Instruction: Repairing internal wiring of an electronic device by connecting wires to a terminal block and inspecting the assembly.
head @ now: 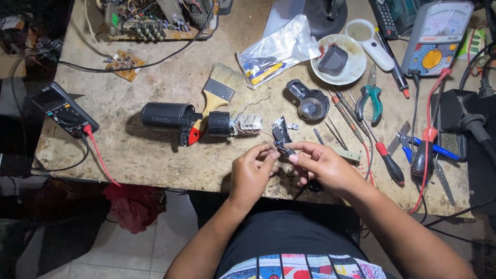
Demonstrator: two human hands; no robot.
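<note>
Both hands meet over the near edge of the tabletop [155, 160]: the left hand [251, 173] and right hand [325, 166] pinch a small dark part [285, 150] between their fingertips. Just beyond that part lies a black motor housing [168, 116], beside a paintbrush [217, 95].

small electronics repair workshop, likely a home bench. worn, stained worktable [155, 160] crowded with repair gear: analog multimeter [436, 39] at the far right, digital multimeter [62, 109] with a red lead at the left, bare circuit boards [150, 23] at the back. screwdrivers [361, 134], green-handled pliers [371, 101], paintbrush [217, 93] and a soldering iron stand [465, 124] lie about. a black cylindrical device [168, 116] sits opened with its motor and wires exposed. tiled floor below, red rag [134, 204] under the bench.
</note>
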